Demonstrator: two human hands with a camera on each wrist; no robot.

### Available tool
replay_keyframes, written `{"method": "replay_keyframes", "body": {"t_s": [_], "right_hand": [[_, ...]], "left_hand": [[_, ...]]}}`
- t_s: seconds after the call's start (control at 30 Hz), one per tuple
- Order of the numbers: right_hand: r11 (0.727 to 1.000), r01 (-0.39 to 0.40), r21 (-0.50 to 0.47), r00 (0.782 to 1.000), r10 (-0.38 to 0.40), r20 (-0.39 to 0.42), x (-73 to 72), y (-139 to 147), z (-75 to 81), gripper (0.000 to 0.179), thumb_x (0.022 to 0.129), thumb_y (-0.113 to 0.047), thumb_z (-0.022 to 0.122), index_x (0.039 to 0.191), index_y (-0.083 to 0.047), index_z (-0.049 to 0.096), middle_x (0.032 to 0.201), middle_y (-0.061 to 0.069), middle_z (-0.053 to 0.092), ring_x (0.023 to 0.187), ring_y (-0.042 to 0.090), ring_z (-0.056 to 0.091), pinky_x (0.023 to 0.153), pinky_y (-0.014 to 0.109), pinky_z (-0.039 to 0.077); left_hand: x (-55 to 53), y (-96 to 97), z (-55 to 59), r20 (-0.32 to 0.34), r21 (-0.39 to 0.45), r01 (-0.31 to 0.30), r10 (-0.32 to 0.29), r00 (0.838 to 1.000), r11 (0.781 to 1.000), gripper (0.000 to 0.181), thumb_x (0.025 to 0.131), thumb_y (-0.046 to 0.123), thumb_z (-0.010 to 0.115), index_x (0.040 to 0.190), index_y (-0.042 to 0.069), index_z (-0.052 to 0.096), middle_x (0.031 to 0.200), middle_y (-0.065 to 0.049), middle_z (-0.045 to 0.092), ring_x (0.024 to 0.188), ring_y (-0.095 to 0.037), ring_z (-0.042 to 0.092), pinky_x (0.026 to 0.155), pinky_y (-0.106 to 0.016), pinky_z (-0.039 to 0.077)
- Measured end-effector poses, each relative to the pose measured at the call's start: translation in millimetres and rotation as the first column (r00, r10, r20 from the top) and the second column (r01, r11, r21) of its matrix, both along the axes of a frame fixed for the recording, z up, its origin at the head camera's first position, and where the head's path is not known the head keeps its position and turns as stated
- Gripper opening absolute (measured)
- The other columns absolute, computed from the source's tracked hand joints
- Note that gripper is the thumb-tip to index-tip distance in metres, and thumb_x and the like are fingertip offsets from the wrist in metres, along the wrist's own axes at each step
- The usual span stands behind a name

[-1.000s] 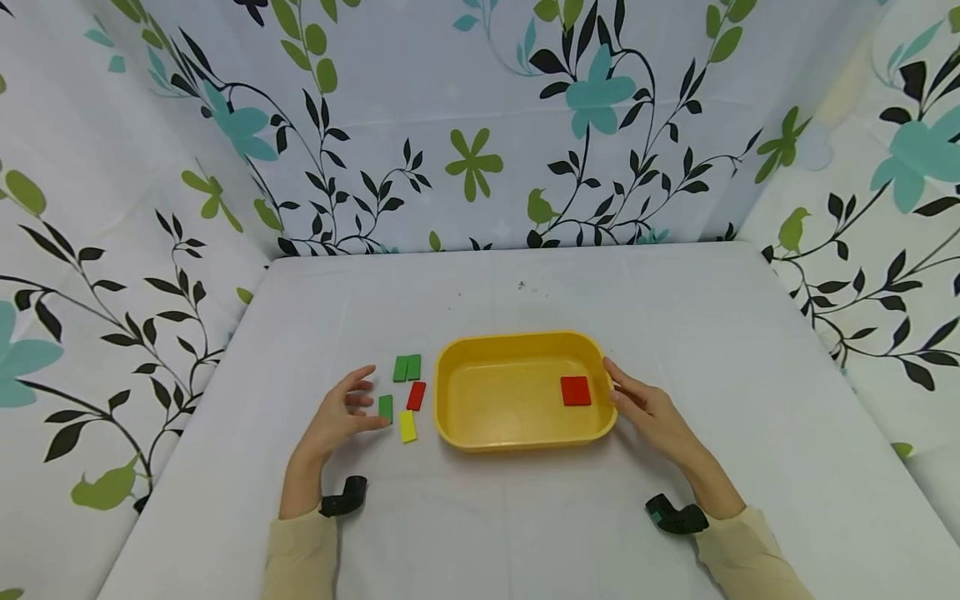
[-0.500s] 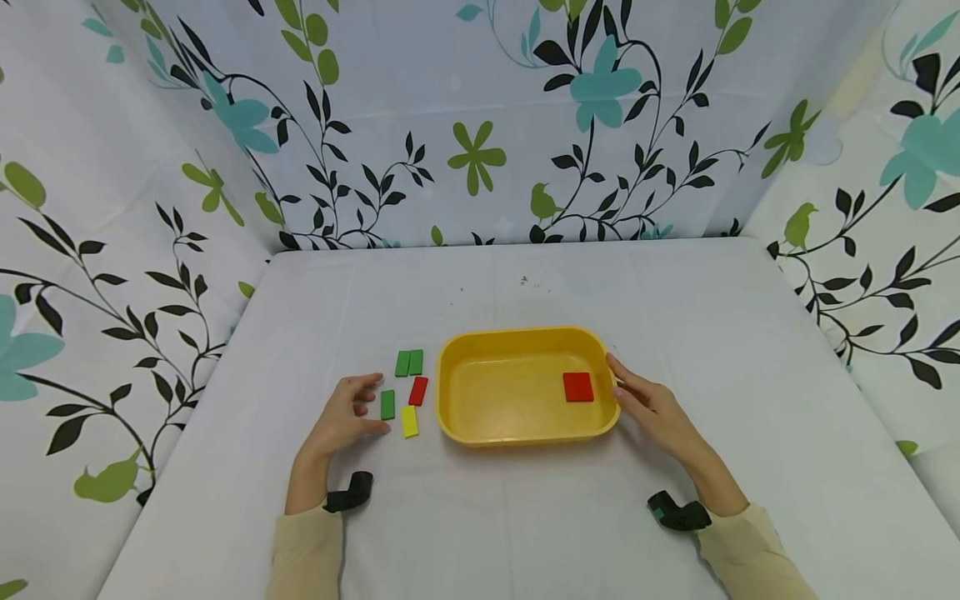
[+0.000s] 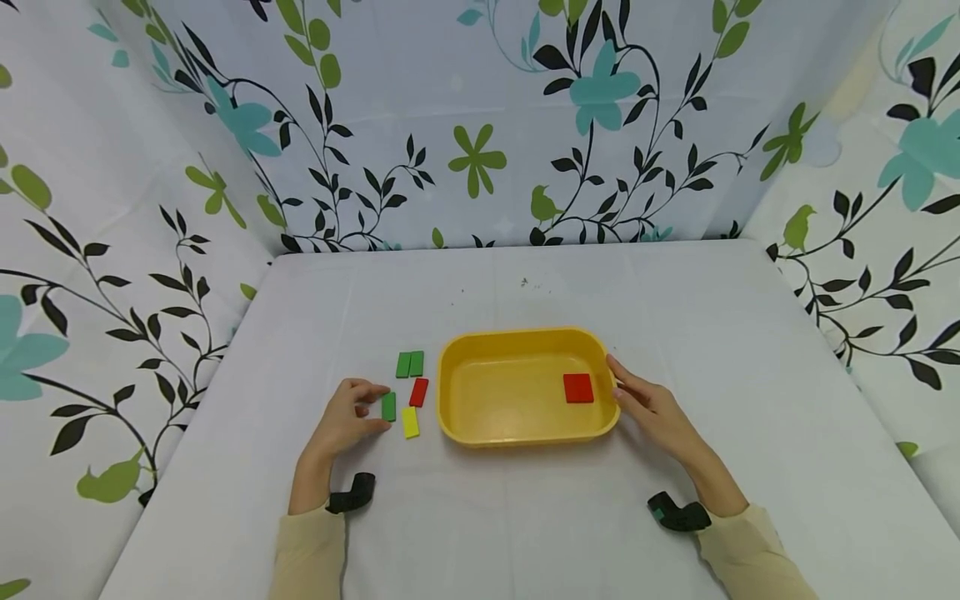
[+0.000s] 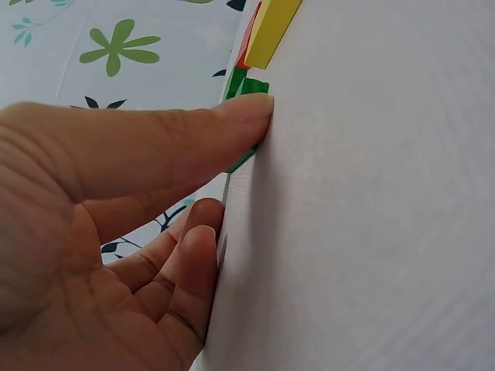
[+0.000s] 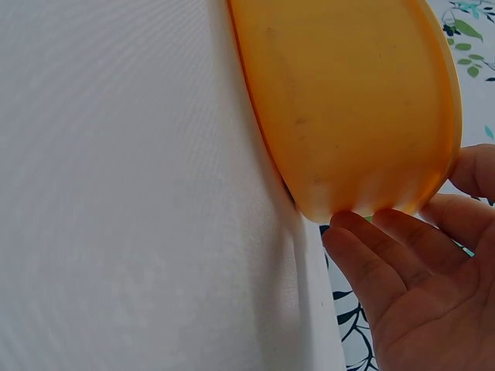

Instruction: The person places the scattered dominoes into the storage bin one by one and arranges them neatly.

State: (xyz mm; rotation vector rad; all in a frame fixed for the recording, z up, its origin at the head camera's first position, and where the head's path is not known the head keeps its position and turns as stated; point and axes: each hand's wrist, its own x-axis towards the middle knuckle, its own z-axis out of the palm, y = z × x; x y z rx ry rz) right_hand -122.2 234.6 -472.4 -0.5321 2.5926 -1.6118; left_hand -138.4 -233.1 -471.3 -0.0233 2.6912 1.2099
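My left hand [image 3: 341, 421] is at a green tile [image 3: 388, 407], its index finger and thumb at the tile's two ends. In the left wrist view the thumb [image 4: 178, 147] covers much of that tile. Just right of it lie a red tile [image 3: 418, 392] and a yellow tile [image 3: 410, 422]. Two green tiles [image 3: 409, 364] sit side by side farther back. My right hand [image 3: 656, 417] touches the right end of the yellow tray [image 3: 487, 392], its fingertips against the outer wall. A red square [image 3: 578, 388] lies inside the tray, near that end.
A white cloth [image 3: 510, 517] covers the table under the tray and tiles. Curtains [image 3: 480, 83] printed with leaves and flowers surround the table's back and sides. Black wrist-worn devices [image 3: 678, 512] sit at both sleeve cuffs.
My left index finger has come in to the far end of the green tile, closing the gap to the thumb. The right hand stays at the tray; the view has shifted slightly.
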Motion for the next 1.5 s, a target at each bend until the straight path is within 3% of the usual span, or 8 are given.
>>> {"method": "replay_keyframes", "body": {"t_s": [0.3,0.5,0.73,0.8,0.87,1.07,1.33,1.5], "right_hand": [[1.000,-0.008,-0.015,1.000,0.008,0.003,0.9,1.4,-4.3,0.049,0.102,-0.011,0.049,0.148,0.000,0.037,0.154,0.019,0.035,0.141,0.028,0.034,0.097,0.004,0.034],[1.000,-0.013,-0.017,1.000,0.013,0.002,1.3,1.5,-3.7,0.049,0.102,-0.011,0.049,0.148,0.000,0.036,0.154,0.020,0.035,0.141,0.032,0.033,0.097,0.004,0.033],[0.999,-0.018,-0.044,1.000,0.018,-0.012,1.6,1.5,-1.3,0.048,0.102,-0.008,0.049,0.147,0.003,0.036,0.153,0.022,0.034,0.131,-0.016,0.032,0.097,0.004,0.033],[0.999,-0.022,-0.049,1.000,0.021,-0.012,1.4,1.6,-1.1,0.049,0.102,-0.008,0.048,0.147,0.003,0.036,0.153,0.023,0.034,0.130,-0.018,0.031,0.097,0.004,0.033],[0.999,-0.023,-0.047,1.000,0.023,-0.008,1.3,1.7,-1.2,0.049,0.102,-0.009,0.048,0.148,0.003,0.036,0.153,0.022,0.034,0.135,-0.008,0.033,0.097,0.004,0.033],[0.999,-0.019,-0.040,1.000,0.019,0.008,0.6,1.4,-1.3,0.049,0.102,-0.008,0.048,0.148,0.003,0.035,0.154,0.021,0.034,0.140,0.036,0.031,0.097,0.005,0.034],[0.999,-0.017,-0.035,1.000,0.017,0.002,0.1,1.2,-0.9,0.049,0.102,-0.008,0.048,0.147,0.004,0.035,0.153,0.022,0.034,0.138,0.042,0.031,0.096,0.005,0.034],[1.000,-0.013,-0.022,1.000,0.013,-0.010,-0.5,1.3,-0.5,0.049,0.102,-0.010,0.049,0.147,0.003,0.036,0.153,0.022,0.035,0.137,0.042,0.033,0.096,0.005,0.034]], "left_hand": [[3.1,0.9,-3.6,-0.011,-0.013,-0.028,0.028,1.000,1.000,0.047,0.080,0.004,0.077,0.125,0.003,0.063,0.123,-0.016,0.048,0.103,-0.029,0.051,0.083,-0.032,0.043],[4.6,1.7,0.1,-0.017,0.085,-0.118,0.120,0.993,0.989,0.051,0.080,0.002,0.075,0.129,0.001,0.059,0.114,-0.019,0.060,0.095,-0.024,0.058,0.077,-0.022,0.048],[4.3,3.8,8.7,-0.002,0.210,-0.186,0.190,0.982,0.960,0.055,0.080,-0.003,0.075,0.132,0.001,0.057,0.114,-0.017,0.056,0.089,-0.012,0.057,0.071,-0.015,0.048],[3.9,5.1,12.1,-0.008,0.238,-0.196,0.204,0.979,0.951,0.055,0.080,-0.004,0.074,0.132,0.001,0.057,0.112,-0.016,0.056,0.087,-0.010,0.056,0.071,-0.014,0.049],[3.4,7.6,16.5,-0.024,0.270,-0.198,0.212,0.977,0.942,0.055,0.080,-0.004,0.074,0.132,0.002,0.057,0.110,-0.015,0.056,0.085,-0.008,0.057,0.071,-0.014,0.049],[0.9,25.9,38.5,-0.114,0.358,-0.112,0.162,0.980,0.927,0.052,0.081,-0.004,0.073,0.131,0.000,0.058,0.105,-0.012,0.056,0.084,-0.004,0.059,0.075,-0.012,0.051],[-6.6,80.5,83.5,-0.178,0.416,0.065,0.011,0.984,0.907,0.050,0.080,-0.006,0.074,0.128,0.003,0.061,0.107,-0.017,0.057,0.083,-0.012,0.060,0.076,-0.014,0.052],[-14.9,121.9,95.0,-0.167,0.434,0.140,-0.073,0.983,0.890,0.049,0.080,-0.007,0.074,0.126,0.004,0.063,0.103,-0.015,0.058,0.080,-0.017,0.060,0.072,-0.018,0.054]]}}
